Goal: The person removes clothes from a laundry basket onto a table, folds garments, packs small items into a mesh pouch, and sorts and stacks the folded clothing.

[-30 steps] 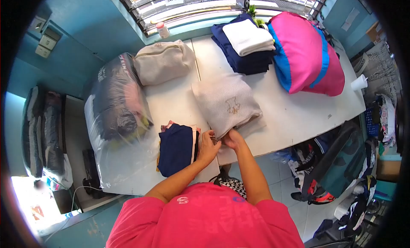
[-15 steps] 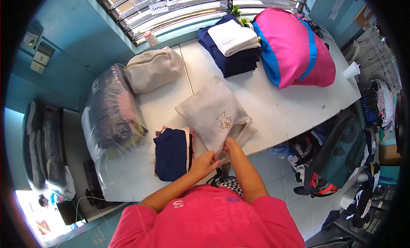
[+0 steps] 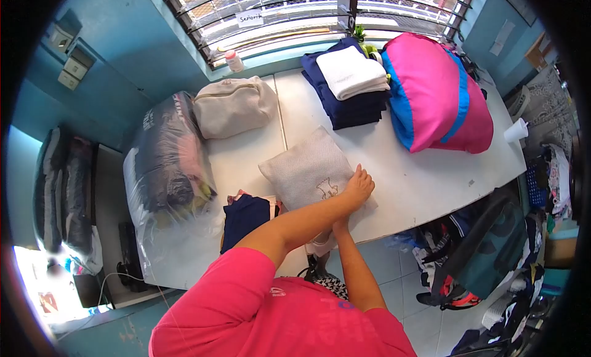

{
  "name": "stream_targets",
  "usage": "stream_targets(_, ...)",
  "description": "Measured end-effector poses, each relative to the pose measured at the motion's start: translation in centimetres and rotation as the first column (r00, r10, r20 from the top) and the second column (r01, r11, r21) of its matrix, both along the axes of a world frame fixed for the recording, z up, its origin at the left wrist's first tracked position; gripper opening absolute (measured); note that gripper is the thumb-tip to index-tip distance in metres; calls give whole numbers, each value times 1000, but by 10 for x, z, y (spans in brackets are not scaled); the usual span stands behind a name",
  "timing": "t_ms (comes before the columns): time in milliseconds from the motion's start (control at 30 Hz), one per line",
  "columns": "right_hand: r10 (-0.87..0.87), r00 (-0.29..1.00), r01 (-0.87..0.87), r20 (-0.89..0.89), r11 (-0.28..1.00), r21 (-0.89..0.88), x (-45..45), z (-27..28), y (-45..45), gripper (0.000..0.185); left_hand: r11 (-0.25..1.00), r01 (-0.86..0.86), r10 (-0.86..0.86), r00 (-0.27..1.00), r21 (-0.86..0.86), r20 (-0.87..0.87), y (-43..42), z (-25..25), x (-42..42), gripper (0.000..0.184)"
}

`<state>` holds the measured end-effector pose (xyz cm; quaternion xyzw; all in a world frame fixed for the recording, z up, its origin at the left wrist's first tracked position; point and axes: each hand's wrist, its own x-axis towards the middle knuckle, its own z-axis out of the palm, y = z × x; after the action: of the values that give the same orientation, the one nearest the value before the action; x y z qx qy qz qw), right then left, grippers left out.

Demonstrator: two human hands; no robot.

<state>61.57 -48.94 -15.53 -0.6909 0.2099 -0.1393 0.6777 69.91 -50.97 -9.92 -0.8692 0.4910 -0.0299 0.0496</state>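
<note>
A beige mesh laundry bag (image 3: 301, 166) with a brown embroidered emblem lies on the table in front of me. My left arm reaches across its lower part, and my left hand (image 3: 361, 188) is closed on the bag's right edge. Close below, my right hand (image 3: 340, 226) holds the lower right corner; my left forearm partly covers it and its fingertips are hidden. Left of the bag sits a small stack of folded clothes with a navy piece (image 3: 246, 218) on top, partly behind my left arm.
A stuffed beige zipped bag (image 3: 237, 108) and a clear plastic bag of clothes (image 3: 172, 154) stand on the left of the white table (image 3: 425, 184). Folded navy clothes (image 3: 357, 114) topped by a white cloth (image 3: 351, 72) and a pink-blue bundle (image 3: 431, 98) are at the back. A white cup (image 3: 516, 130) stands far right.
My left hand has moved from the bag's lower corner up and right to its right edge, its forearm now crossing the bag. My right hand stays at the lower right corner. The view has shifted.
</note>
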Motion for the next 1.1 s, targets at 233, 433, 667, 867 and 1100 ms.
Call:
stream_targets(233,27,998,-26,-48,999,30,-3,-8,4,36,994,23,-58,934,-104,-352,1,-9,4,12)
stream_targets(433,42,997,-40,-69,999,30,-11,-7,3,34,927,53,-181,930,-370,-321,-5,8,-66,9)
stream_targets(667,44,999,-45,-30,998,-40,-2,-1,-4,33,670,-246,-74,917,-701,-393,81,53,-80,61)
stream_targets(867,206,978,-201,16,967,-159,27,-1,16,32,387,-875,440,452,-290,-776,157,-13,-147,85)
stream_targets(1100,365,926,-369,-93,830,-419,59,-6,34,30,350,-936,444,210,-48,-871,153,-29,-116,43)
